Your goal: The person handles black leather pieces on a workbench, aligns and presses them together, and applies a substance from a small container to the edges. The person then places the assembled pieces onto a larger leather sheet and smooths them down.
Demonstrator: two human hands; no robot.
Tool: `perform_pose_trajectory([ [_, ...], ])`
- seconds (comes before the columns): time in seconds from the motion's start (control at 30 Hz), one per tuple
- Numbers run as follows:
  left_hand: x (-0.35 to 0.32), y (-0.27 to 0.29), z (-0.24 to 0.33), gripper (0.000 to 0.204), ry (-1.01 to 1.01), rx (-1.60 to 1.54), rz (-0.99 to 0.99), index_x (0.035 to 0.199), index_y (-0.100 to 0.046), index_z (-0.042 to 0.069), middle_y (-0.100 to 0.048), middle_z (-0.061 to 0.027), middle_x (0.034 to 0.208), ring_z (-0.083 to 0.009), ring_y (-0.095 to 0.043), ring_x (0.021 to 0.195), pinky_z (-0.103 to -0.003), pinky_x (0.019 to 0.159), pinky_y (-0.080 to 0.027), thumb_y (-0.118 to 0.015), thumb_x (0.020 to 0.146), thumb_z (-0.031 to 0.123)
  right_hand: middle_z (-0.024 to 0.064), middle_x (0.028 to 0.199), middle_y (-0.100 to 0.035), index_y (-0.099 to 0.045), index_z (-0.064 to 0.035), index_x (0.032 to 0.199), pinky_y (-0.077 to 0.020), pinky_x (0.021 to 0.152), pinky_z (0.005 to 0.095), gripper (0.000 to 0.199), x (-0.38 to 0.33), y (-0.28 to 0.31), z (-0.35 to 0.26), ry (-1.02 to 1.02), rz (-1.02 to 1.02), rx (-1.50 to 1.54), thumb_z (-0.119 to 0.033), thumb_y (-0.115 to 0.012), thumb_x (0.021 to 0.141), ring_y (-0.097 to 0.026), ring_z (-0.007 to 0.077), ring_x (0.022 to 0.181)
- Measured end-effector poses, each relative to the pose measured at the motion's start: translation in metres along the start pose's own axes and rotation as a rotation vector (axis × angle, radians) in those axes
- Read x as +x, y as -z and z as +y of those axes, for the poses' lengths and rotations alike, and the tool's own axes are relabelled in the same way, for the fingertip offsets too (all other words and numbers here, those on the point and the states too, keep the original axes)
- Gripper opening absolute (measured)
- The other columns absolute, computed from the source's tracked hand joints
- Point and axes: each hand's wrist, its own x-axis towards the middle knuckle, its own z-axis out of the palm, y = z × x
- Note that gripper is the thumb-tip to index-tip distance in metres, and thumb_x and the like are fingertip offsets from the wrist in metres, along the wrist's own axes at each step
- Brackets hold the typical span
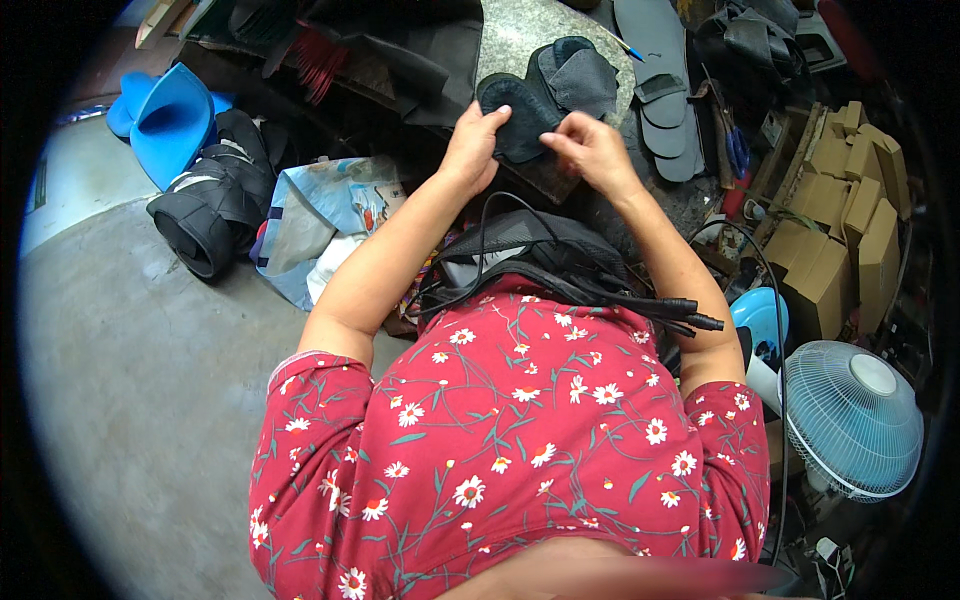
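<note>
My left hand (475, 146) grips a black slipper (519, 128) by its left side, with the thumb on top. From the right, my right hand (594, 157) reaches the slipper's edge, its thumb and fingertips pinched together. Whatever lies between those fingertips is too small to make out. Just beyond, a second dark slipper with a broad grey-black strap (586, 82) rests on a speckled light board (510, 40). Both hands are over the near edge of this board.
Flat grey soles (662, 120) and a blue pen (622, 44) are right of the board. Cardboard boxes (815, 255) and a fan (850, 420) stand at the right. Black strap pieces (215, 200), blue sheets (172, 125) and a patterned bag (310, 220) sit left. Black cables (680, 312) cross my lap.
</note>
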Motion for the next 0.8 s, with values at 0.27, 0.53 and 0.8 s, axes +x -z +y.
perform_pose_trajectory([
  [0.27, -0.009, -0.001, 0.012, 0.020, 0.054, 0.064, 0.075, 0.115, -0.055, 0.002, -0.066, -0.0097, 0.108, -0.0207, -0.064, 0.097, -0.036, 0.087, -0.053, -0.050, 0.097, 0.006, 0.0030, 0.095, -0.059, -0.068, -0.0161, 0.099, -0.0549, 0.075, 0.0384, 0.026, 0.016, 0.036, 0.009, 0.563, 0.359, -0.770, -0.016, -0.077, 0.075, -0.065, 0.0263, 0.087],
  [0.53, -0.008, -0.001, 0.013, 0.021, 0.111, -0.043, 0.042, 0.117, -0.055, 0.003, -0.065, -0.0092, 0.112, -0.0220, -0.064, 0.103, -0.039, 0.091, -0.053, -0.050, 0.098, 0.011, 0.0108, 0.090, -0.071, -0.068, -0.0026, 0.101, -0.0557, 0.069, 0.0300, 0.014, 0.018, 0.060, -0.011, 0.494, 0.516, -0.211, -0.004, -0.064, 0.088, -0.070, 0.0174, 0.077],
  [0.8, -0.002, -0.006, 0.007, 0.038, 0.123, -0.245, -0.118, 0.124, -0.053, 0.007, -0.064, -0.0073, 0.116, -0.0235, -0.063, 0.108, -0.041, 0.096, -0.050, -0.060, 0.097, 0.033, 0.0134, 0.084, -0.068, -0.053, -0.0027, 0.097, -0.0593, 0.056, 0.0293, 0.008, -0.005, -0.011, -0.018, -0.098, 0.051, 0.787, -0.005, -0.059, 0.094, -0.072, 0.0232, 0.068],
])
